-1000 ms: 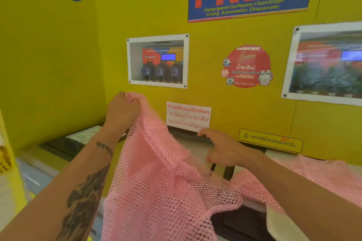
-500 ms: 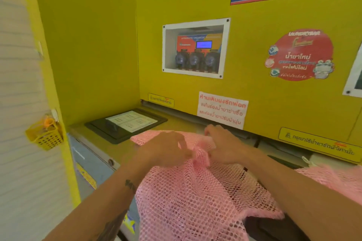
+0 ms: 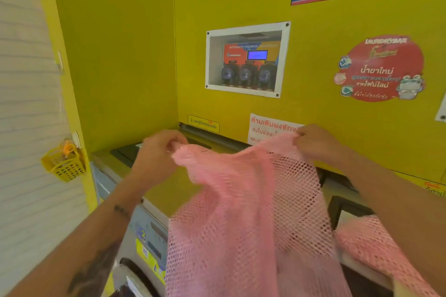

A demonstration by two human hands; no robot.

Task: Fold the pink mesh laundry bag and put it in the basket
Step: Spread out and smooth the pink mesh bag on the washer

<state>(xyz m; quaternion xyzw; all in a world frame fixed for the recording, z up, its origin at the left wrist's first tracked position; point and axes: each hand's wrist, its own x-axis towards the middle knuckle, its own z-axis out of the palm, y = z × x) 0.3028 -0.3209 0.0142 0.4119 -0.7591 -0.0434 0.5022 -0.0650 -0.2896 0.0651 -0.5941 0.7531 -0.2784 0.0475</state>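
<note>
The pink mesh laundry bag [image 3: 248, 205] hangs in front of me above the washing machine top [image 3: 159, 190]. My left hand [image 3: 156, 154] pinches its upper left corner. My right hand [image 3: 313, 142] pinches its upper right corner, so the top edge stretches between them with a slight sag. The bag's lower part drapes down past the bottom of the frame. A small yellow perforated basket [image 3: 65, 164] hangs on the yellow wall edge at the left, with small orange items inside it.
More pink mesh [image 3: 376, 248] lies on the machine top at the lower right. A yellow wall panel carries a recessed dispenser window [image 3: 246, 60] and stickers. The washing machine's front and door [image 3: 144, 260] are below my left arm.
My hands were together on the bunched bag over the machine top; now they are apart and raised, holding the bag's top edge spread out. The camera has dipped and turned left.
</note>
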